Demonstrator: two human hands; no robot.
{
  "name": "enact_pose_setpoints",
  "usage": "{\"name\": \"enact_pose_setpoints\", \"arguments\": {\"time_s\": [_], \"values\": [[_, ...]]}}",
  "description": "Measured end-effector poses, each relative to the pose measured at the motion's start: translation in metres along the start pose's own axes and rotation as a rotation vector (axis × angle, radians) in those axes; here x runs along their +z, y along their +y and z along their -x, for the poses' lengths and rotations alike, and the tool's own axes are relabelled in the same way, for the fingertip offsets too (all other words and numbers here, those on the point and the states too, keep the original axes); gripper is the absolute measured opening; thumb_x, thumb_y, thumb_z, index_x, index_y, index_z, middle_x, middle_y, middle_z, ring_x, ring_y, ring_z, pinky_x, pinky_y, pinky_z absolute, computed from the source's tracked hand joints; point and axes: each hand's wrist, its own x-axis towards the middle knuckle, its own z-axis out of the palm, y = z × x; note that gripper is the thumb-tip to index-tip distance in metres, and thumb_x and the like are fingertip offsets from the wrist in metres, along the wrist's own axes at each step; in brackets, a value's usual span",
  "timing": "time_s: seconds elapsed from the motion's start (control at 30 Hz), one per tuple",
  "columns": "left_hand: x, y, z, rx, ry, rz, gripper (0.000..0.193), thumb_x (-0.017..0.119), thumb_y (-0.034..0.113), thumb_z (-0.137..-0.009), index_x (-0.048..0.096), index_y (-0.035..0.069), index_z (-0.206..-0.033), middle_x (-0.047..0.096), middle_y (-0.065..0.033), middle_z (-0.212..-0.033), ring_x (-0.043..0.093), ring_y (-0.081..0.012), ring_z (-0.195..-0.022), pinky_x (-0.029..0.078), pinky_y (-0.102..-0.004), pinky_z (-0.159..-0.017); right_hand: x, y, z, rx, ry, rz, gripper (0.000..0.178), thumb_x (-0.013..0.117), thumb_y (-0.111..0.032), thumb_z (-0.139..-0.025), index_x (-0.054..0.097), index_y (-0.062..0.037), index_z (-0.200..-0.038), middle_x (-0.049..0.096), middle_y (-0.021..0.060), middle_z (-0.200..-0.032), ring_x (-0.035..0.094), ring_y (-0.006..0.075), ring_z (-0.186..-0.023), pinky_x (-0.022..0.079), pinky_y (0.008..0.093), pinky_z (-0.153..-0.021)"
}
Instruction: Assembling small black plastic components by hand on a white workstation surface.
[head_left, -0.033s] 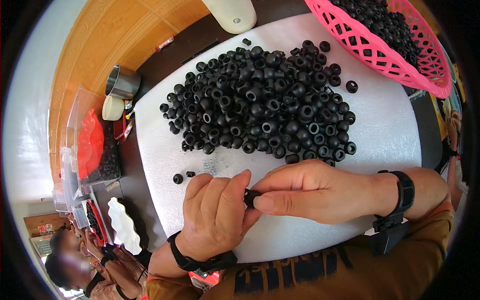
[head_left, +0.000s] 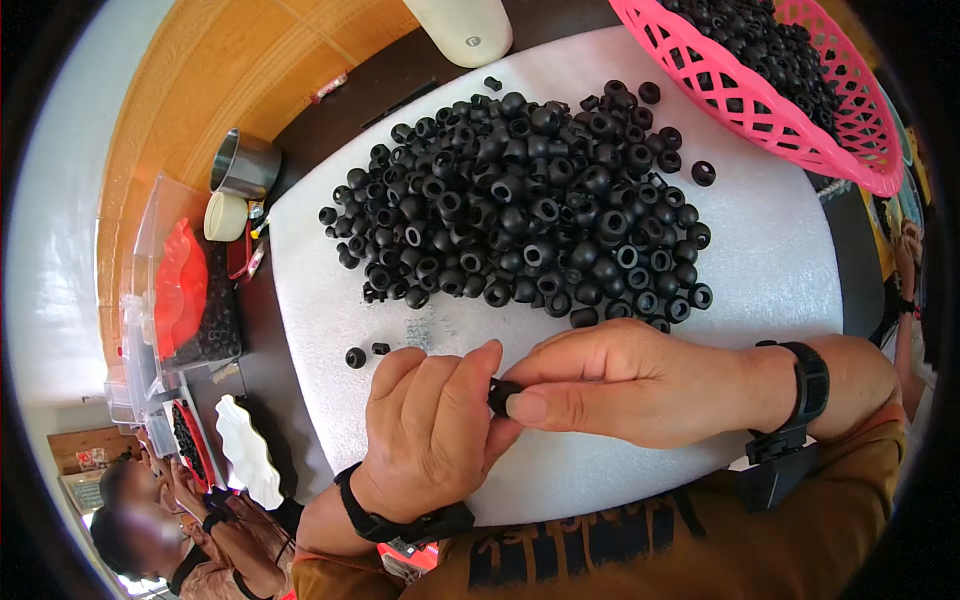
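While our right hand (head_left: 640,388) pinches a small, black, rounded piece (head_left: 501,397) between thumb and fingers, our left hand (head_left: 425,420) curls against its other side, its exact hold hidden from us. We have the piece above a white foam sheet (head_left: 775,275), just nearer us than a heap of black, hollow beads (head_left: 520,200).

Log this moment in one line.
left hand: holding black part | right hand: pinching same part | bead-like pile: on white mat
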Motion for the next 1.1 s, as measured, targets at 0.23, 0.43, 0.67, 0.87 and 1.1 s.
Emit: {"name": "enact_pose_setpoints", "arguments": {"time_s": [0.23, 0.43, 0.67, 0.87, 1.1], "values": [[0.008, 0.001, 0.003, 0.084, 0.072, -0.021, 0.036, 0.067, 0.021, -0.081, 0.058, -0.005, -0.105, 0.058, -0.0091, -0.083, 0.055, -0.0237, -0.068, 0.048, -0.0382, -0.066, 0.002, 0.009, 0.0, -0.142, 0.041, 0.149, 0.027, 0.053, -0.023, -0.097, 0.064, 0.0014, -0.092, 0.06, 0.0077, -0.074, 0.053, 0.0091, -0.069, 0.045, 0.0278, -0.062], [0.009, 0.002, 0.005, 0.072, 0.056, 0.015, 0.035, 0.069, 0.016, -0.078, 0.057, -0.005, -0.104, 0.059, -0.0117, -0.085, 0.055, -0.0269, -0.067, 0.048, -0.0415, -0.067, 0.003, 0.007, 0.0, -0.143, 0.062, 0.184, 0.027, 0.053, -0.022, -0.096, 0.063, 0.002, -0.089, 0.06, 0.0086, -0.073, 0.055, 0.0105, -0.069, 0.046, 0.0283, -0.063], [0.016, -0.002, -0.002, 0.104, 0.129, 0.022, 0.04, 0.071, 0.014, -0.075, 0.059, -0.006, -0.107, 0.059, -0.0069, -0.085, 0.056, -0.0176, -0.068, 0.048, -0.0347, -0.067, 0.006, 0.012, -0.003, -0.15, 0.095, 0.048, 0.023, 0.051, -0.018, -0.098, 0.062, 0.0021, -0.093, 0.061, 0.0034, -0.079, 0.053, 0.0062, -0.076, 0.046, 0.0248, -0.068], [0.011, -0.002, -0.004, 0.04, 0.109, 0.1, 0.045, 0.072, 0.012, -0.073, 0.058, -0.006, -0.111, 0.062, -0.0058, -0.084, 0.058, -0.0175, -0.071, 0.047, -0.037, -0.076, 0.008, 0.01, -0.003, -0.095, 0.067, -0.148, 0.022, 0.05, -0.018, -0.099, 0.062, 0.0011, -0.096, 0.06, -0.0014, -0.082, 0.05, 0.0031, -0.08, 0.045, 0.0221, -0.07], [0.015, 0.001, -0.005, -0.019, 0.055, 0.24, 0.055, 0.072, 0.008, -0.07, 0.052, -0.005, -0.12, 0.062, -0.0125, -0.105, 0.061, -0.0231, -0.092, 0.037, -0.0453, -0.097, 0.008, 0.01, -0.002, -0.077, 0.076, -0.244, 0.022, 0.049, -0.018, -0.099, 0.061, 0.0009, -0.101, 0.06, -0.0004, -0.089, 0.05, 0.0037, -0.084, 0.045, 0.0221, -0.074]]}}
